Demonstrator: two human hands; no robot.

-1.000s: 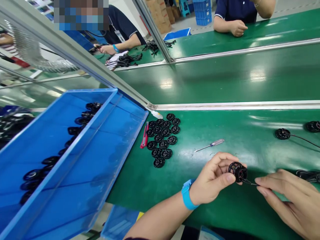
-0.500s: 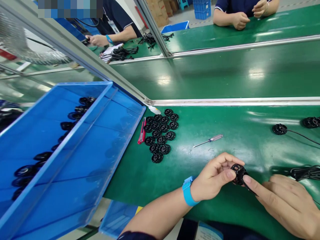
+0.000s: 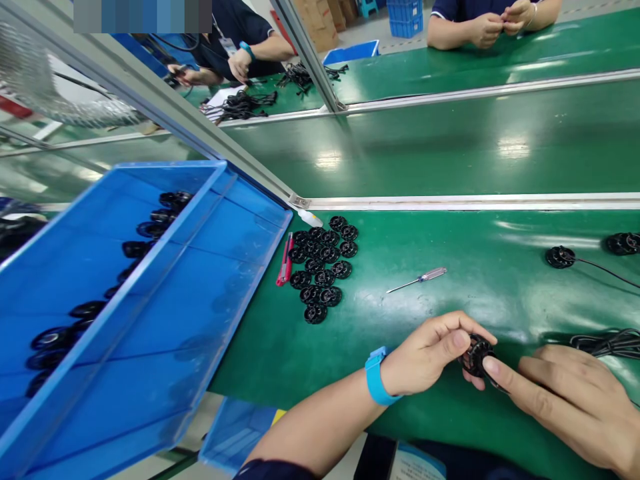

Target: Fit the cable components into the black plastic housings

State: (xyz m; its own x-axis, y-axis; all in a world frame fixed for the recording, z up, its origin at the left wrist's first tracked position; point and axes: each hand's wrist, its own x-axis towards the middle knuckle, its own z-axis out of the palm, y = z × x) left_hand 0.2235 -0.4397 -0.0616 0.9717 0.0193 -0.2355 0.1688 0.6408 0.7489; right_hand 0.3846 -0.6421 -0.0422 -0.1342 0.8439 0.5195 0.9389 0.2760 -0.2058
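Holding blk part in my L hand, grip closed on its side; R hand touches it, hold unclear. Prob. light, stiff; best pinched by sides.

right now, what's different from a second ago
The right hand moved left: it pinched the wire beside the black part, and now its index finger touches the part; its grip on the wire is unclear. A co-worker's hands came together. The left hand still holds the part; screwdriver and knife haven't moved.
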